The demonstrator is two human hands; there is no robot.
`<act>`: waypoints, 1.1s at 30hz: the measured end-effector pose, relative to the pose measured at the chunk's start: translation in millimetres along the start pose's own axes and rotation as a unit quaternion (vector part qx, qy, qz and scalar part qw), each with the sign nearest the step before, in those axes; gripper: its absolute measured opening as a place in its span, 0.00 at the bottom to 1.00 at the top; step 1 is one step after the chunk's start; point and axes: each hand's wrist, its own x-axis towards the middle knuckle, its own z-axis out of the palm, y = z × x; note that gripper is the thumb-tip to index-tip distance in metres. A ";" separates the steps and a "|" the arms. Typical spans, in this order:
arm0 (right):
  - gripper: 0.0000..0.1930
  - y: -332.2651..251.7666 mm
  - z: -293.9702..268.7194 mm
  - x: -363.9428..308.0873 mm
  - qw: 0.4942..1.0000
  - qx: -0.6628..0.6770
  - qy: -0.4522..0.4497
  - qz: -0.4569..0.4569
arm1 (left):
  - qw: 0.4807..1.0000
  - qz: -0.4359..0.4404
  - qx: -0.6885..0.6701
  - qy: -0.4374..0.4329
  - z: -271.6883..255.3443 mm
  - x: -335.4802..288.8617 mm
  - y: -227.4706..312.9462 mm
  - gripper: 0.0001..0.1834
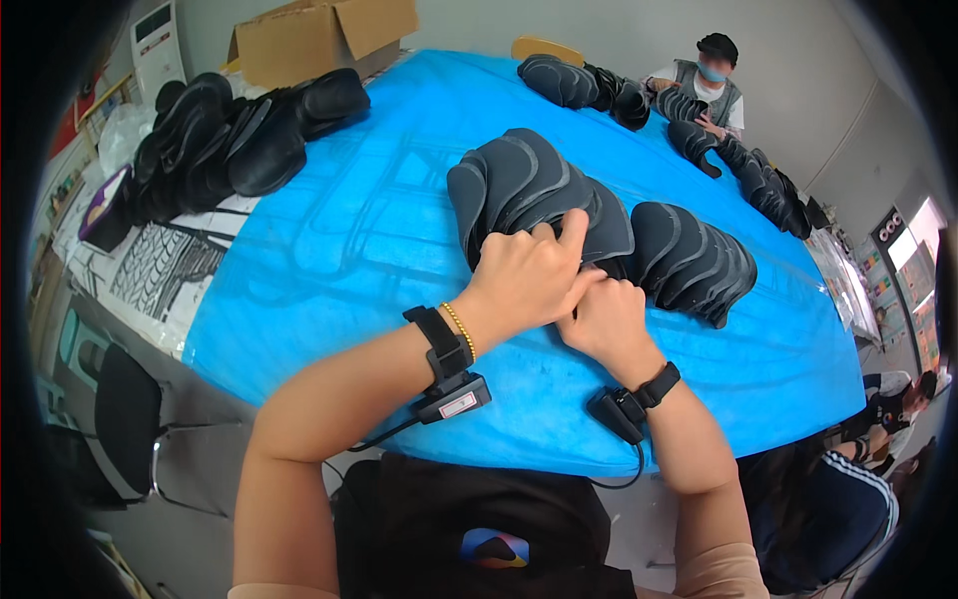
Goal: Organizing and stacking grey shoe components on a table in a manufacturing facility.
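Note:
A fanned stack of dark grey moulded shoe pieces lies on the blue table cover. My left hand rests on the near edge of that stack, fingers curled around one piece and thumb pressed on its top. My right hand is closed just below and to the right, knuckles touching my left hand, gripping the same piece's lower edge. A second fanned stack of the grey pieces lies right of my hands. Both wrists wear black straps with small devices.
A pile of black shoe parts sits at the table's far left, near a cardboard box. More grey pieces lie before a seated person at the far side. A black chair stands at left; another person sits right.

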 end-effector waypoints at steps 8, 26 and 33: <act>0.12 31.3 9.2 3.5 0.994 0.071 0.080 0.013 | 0.999 -0.021 0.027 -0.033 5.7 -7.3 -11.6 0.16; 0.16 21.1 2.5 2.8 0.872 0.470 0.081 0.114 | 0.982 -0.002 -0.186 0.029 -12.0 -15.6 -19.8 0.17; 0.20 10.1 -1.1 4.9 0.888 0.432 0.057 0.145 | 0.998 -0.046 0.014 0.041 -17.6 -2.9 -39.6 0.17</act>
